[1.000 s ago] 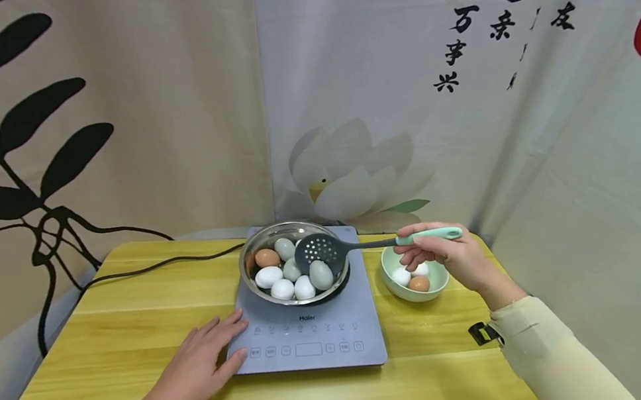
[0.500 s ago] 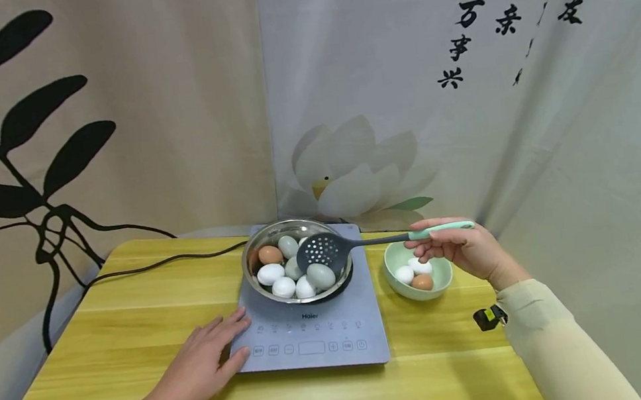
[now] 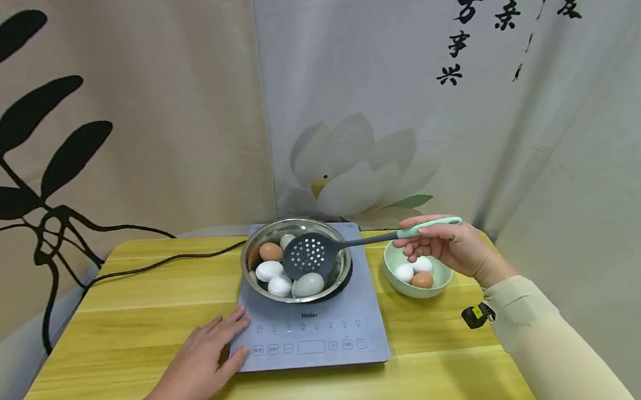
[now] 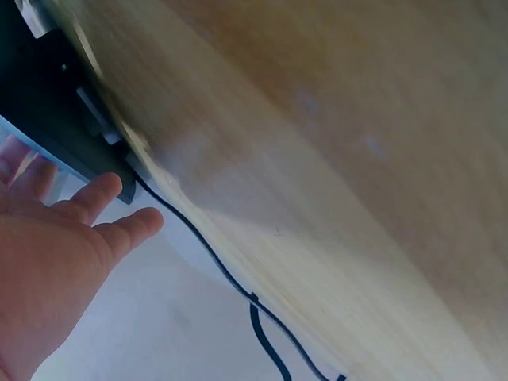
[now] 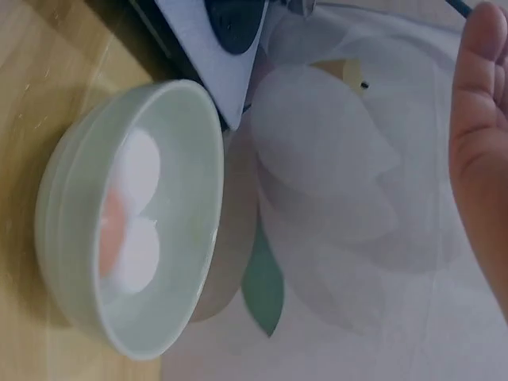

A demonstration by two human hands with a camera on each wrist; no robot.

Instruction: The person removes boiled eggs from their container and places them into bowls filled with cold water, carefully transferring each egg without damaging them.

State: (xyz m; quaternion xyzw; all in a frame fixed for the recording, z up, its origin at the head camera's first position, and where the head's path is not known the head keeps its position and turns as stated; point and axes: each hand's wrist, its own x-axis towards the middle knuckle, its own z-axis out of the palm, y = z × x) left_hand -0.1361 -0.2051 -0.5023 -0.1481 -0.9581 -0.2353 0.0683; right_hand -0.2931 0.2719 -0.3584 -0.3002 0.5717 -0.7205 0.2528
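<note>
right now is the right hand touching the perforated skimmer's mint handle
Touching. The head view shows it: the right hand grips the perforated skimmer's mint handle, with no gap between them.

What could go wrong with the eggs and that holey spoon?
The slotted spoon is right by the eggs in the metal bowl, so a bump might crack one. An egg scooped up could roll off and break on the table. The left hand lies at the edge of the cooktop; if that's hot, which I can't tell, it might get burned.
</note>
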